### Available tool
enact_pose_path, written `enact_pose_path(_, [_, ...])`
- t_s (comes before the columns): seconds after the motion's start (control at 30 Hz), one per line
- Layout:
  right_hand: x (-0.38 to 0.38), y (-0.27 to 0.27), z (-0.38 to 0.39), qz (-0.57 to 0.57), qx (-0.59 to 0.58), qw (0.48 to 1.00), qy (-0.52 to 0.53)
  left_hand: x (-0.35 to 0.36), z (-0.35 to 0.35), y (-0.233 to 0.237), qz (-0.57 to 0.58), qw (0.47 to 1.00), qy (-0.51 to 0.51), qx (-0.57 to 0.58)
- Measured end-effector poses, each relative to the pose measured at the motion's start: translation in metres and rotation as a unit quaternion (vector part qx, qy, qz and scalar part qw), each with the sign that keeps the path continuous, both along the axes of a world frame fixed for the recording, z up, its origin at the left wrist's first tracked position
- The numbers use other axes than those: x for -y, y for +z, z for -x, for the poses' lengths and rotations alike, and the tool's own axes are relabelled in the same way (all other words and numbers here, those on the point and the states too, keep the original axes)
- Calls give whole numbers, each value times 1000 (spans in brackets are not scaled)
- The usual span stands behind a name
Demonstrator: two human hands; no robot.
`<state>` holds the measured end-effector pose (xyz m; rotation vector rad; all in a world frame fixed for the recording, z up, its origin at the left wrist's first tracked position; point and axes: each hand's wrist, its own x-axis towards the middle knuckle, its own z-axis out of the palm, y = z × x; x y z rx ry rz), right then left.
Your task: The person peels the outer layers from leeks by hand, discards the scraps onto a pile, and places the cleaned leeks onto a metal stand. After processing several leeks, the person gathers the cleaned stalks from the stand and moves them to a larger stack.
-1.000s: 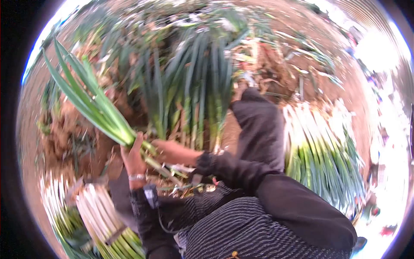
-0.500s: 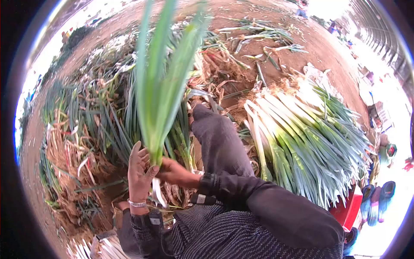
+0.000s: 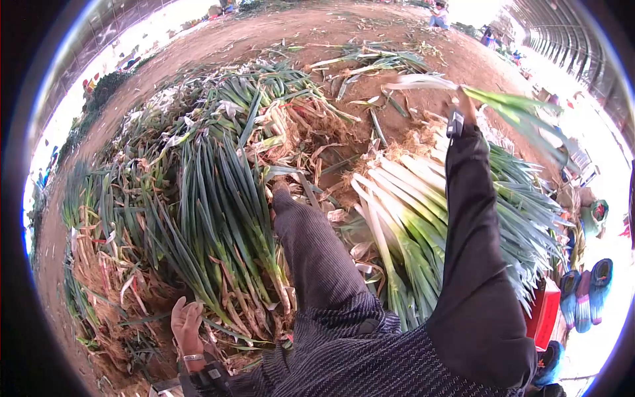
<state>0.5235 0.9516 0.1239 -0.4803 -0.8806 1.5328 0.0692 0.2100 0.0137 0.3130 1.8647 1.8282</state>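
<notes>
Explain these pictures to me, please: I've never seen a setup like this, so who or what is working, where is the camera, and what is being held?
There is no machine here: a person works with two bare hands. One camera, worn on the head, looks forward and down; the view is round and strongly curved at the edges.

The right hand is stretched far out, holding a long leek-like stalk, blurred at its leaf end. The left hand is low, fingers partly spread, with nothing visible in it.

On the bare soil, left of the person's leg, lies a leafy pile. Right of it is a row of stalks with pale lower ends.
</notes>
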Motion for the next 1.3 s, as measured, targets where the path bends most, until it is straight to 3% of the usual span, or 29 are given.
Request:
enact_pose_path(0.07, [-57, -52, -58, -51, 48, 997, 45, 10, 0, -11, -5, 1000, 17, 4])
enact_pose_path(0.13, [8, -56, -13, -98, 95, 991, 4, 20, 4, -27, -15, 998, 21, 54])
enact_pose_path(0.17, [6, -77, -1, -189, 480, 856, -35, 12, -7, -16, 25, 997, 40, 64])
enact_pose_path(0.2, [45, -80, 42, -43, 330, 943, 25, 7, -11, -13, 35, 996, 24, 73])
enact_pose_path(0.23, [87, -82, 86, 110, 150, 982, 41, 4, -14, -12, 48, 995, 13, 83])
enact_pose_path(0.27, [112, -93, 125, 134, 223, 964, 52, 0, -15, -11, 67, 994, 3, 81])
enact_pose_path(0.3, [110, -119, 159, 146, 293, 931, 159, 5, -5, -25, 61, 994, -17, 87])
enact_pose_path(0.33, [146, -124, 199, 150, 292, 924, 197, 3, -4, -23, 85, 993, -15, 81])
enact_pose_path(0.4, [206, -126, 277, 69, 344, 872, 342, 12, 6, -35, 99, 994, -21, 48])
enact_pose_path(0.47, [252, -143, 343, -151, 419, 788, 424, 15, 5, -20, 101, 994, -3, 47])
enact_pose_path(0.5, [297, -125, 364, -126, 457, 758, 448, 21, 6, -22, 71, 995, 17, 75])
enact_pose_path(0.53, [319, -136, 385, -53, 426, 726, 537, 30, 6, -23, 75, 993, 34, 82])
enact_pose_path(0.6, [360, -162, 420, -46, 454, 677, 578, 47, 8, -30, 39, 990, 78, 112])
enact_pose_path(0.67, [381, -232, 446, -84, 496, 643, 578, 72, 15, -47, 28, 985, 111, 131])
enact_pose_path(0.73, [399, -293, 446, -158, 588, 622, 492, 98, 23, -73, 13, 977, 164, 138])
enact_pose_path(0.77, [406, -318, 433, -48, 571, 647, 503, 105, 25, -82, 16, 962, 212, 173])
enact_pose_path(0.8, [426, -305, 418, 67, 540, 662, 515, 109, 29, -88, 16, 957, 224, 181])
enact_pose_path(0.83, [429, -351, 407, 193, 522, 694, 457, 110, 33, -92, 8, 953, 243, 181])
enact_pose_path(0.93, [433, -440, 360, 204, 551, 765, 263, 108, 37, -91, -4, 951, 250, 183])
enact_pose_path(1.03, [443, -447, 333, 70, 619, 758, 193, 95, 36, -71, -20, 952, 240, 191])
enact_pose_path(1.1, [415, -501, 314, 38, 644, 695, 316, 94, 34, -69, -27, 958, 217, 185])
enact_pose_path(1.23, [421, -505, 310, 25, 669, 641, 375, 91, 26, -66, -30, 963, 192, 187])
enact_pose_path(1.3, [426, -470, 318, -253, 673, 563, 406, 88, 26, -65, -32, 965, 186, 184])
